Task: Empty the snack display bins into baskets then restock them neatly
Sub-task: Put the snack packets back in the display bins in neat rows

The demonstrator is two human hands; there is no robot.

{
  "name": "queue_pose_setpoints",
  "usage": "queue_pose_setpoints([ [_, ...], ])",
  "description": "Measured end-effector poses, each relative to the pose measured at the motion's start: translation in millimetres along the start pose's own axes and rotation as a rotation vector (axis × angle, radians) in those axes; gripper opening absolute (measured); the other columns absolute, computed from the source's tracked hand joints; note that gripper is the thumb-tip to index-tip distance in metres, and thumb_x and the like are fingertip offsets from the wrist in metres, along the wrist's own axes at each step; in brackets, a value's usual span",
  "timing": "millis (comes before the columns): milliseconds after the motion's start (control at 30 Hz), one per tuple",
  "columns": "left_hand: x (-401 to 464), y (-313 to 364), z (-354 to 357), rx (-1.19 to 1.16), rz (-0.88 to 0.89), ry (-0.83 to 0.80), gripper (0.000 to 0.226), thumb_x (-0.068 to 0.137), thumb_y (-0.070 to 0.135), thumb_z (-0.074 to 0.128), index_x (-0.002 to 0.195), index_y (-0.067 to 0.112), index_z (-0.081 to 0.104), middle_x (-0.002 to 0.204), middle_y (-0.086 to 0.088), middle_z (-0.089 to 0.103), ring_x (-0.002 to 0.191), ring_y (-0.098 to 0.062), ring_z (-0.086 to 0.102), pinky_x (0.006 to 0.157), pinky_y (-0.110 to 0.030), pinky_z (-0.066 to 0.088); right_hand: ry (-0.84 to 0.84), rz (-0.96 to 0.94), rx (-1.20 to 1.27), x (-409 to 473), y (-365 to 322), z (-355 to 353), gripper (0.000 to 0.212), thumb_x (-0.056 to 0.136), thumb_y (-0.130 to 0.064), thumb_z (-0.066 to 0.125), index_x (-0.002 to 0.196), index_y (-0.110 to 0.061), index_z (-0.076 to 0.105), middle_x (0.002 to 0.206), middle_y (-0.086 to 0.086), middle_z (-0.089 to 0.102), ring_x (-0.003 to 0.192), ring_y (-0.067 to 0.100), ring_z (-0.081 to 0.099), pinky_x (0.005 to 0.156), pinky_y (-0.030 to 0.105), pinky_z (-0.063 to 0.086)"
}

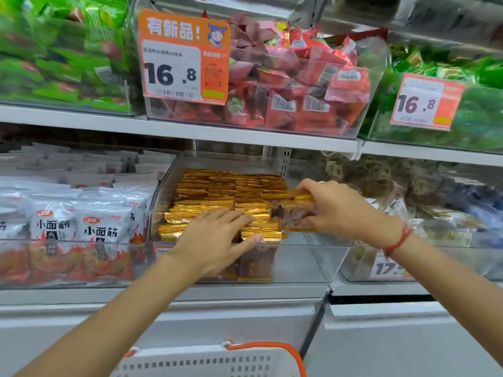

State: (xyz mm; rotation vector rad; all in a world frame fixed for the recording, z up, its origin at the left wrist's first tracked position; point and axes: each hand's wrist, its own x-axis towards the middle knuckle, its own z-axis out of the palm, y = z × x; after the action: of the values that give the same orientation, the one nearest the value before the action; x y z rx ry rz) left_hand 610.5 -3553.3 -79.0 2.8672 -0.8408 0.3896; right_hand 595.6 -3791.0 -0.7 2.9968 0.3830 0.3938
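Observation:
A clear display bin (304, 263) on the lower shelf holds rows of gold-edged snack packets (231, 190). My left hand (215, 239) lies flat with straight fingers on the front packets, pressing them. My right hand (336, 206) grips a few gold and brown packets (295, 213) at the right end of the rows, above the bare right part of the bin. A white basket with an orange handle (215, 361) sits below at the bottom edge of the view.
White snack bags (81, 213) fill the bin to the left, brown wrapped snacks (408, 191) the bin to the right. The upper shelf carries bins of red packets (299, 85) and green packets (54, 55), with orange price signs (185, 58).

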Motion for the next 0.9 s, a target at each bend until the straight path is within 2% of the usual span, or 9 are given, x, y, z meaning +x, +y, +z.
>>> queue_pose_setpoints([
  [100,0,1,2,-0.001,0.001,0.027,0.083,0.081,0.078,-0.003,0.148,0.04,0.03,0.155,0.013,0.032,0.144,-0.01,0.026,0.115,-0.033,0.024,-0.27,0.003,0.032,35,-2,21,0.062,0.077,-0.031,0.078,0.13,-0.017,0.048,0.118,0.004,0.058,0.111,0.026,0.055,0.081,0.03,0.044],
  [200,-1,-1,3,-0.021,-0.002,0.024,0.08,0.083,0.076,0.001,0.148,0.04,0.03,0.154,0.014,0.033,0.143,-0.009,0.026,0.115,-0.033,0.024,-0.367,0.053,0.262,58,4,41,0.056,0.073,-0.03,0.084,0.12,-0.017,0.055,0.107,-0.004,0.056,0.111,0.022,0.057,0.08,0.024,0.039],
  [300,-1,-2,6,-0.02,0.014,0.035,0.08,0.083,0.077,0.0,0.148,0.04,0.029,0.154,0.014,0.034,0.143,-0.009,0.027,0.115,-0.033,0.025,-0.327,0.1,0.334,64,13,56,0.075,0.067,-0.038,0.086,0.131,-0.019,0.052,0.121,-0.005,0.056,0.118,0.022,0.054,0.091,0.028,0.044],
  [400,1,-3,7,-0.021,0.016,0.047,0.081,0.083,0.078,-0.002,0.148,0.041,0.029,0.153,0.014,0.035,0.142,-0.009,0.028,0.114,-0.033,0.026,-0.172,0.151,0.093,61,14,55,0.092,0.059,-0.055,0.085,0.135,-0.023,0.043,0.131,0.001,0.053,0.116,0.025,0.055,0.093,0.038,0.049],
  [500,1,-3,8,-0.021,0.011,0.056,0.078,0.085,0.077,0.002,0.147,0.041,0.03,0.153,0.014,0.035,0.142,-0.009,0.028,0.113,-0.034,0.027,-0.139,0.143,0.023,61,10,57,0.089,0.061,-0.054,0.085,0.132,-0.017,0.047,0.126,0.007,0.057,0.112,0.027,0.057,0.089,0.038,0.05],
  [600,1,-3,10,-0.007,0.005,0.064,0.085,0.08,0.079,-0.006,0.148,0.041,0.029,0.153,0.014,0.035,0.142,-0.009,0.028,0.113,-0.035,0.029,-0.227,0.123,0.152,64,5,69,0.084,0.061,-0.045,0.088,0.129,-0.016,0.047,0.124,0.006,0.059,0.111,0.024,0.056,0.093,0.038,0.05],
  [700,1,-2,10,-0.013,0.004,0.067,0.084,0.08,0.079,-0.006,0.148,0.041,0.027,0.154,0.015,0.033,0.143,-0.009,0.027,0.114,-0.035,0.027,-0.294,0.104,0.262,62,9,67,0.087,0.064,-0.03,0.089,0.136,-0.021,0.042,0.131,0.005,0.055,0.12,0.025,0.051,0.101,0.039,0.046],
  [767,2,-2,9,-0.025,0.0,0.051,0.081,0.084,0.08,-0.001,0.148,0.041,0.026,0.155,0.015,0.031,0.143,-0.009,0.025,0.115,-0.035,0.025,-0.251,0.085,0.258,59,16,61,0.089,0.067,-0.026,0.087,0.142,-0.025,0.038,0.138,0.005,0.049,0.125,0.027,0.048,0.102,0.037,0.042],
  [900,2,-1,9,-0.015,-0.008,0.053,0.077,0.085,0.08,0.005,0.148,0.041,0.028,0.155,0.015,0.031,0.143,-0.009,0.026,0.115,-0.035,0.025,-0.105,0.013,0.216,54,15,63,0.075,0.07,-0.04,0.083,0.137,-0.031,0.05,0.137,0.001,0.052,0.123,0.023,0.048,0.097,0.037,0.043],
])
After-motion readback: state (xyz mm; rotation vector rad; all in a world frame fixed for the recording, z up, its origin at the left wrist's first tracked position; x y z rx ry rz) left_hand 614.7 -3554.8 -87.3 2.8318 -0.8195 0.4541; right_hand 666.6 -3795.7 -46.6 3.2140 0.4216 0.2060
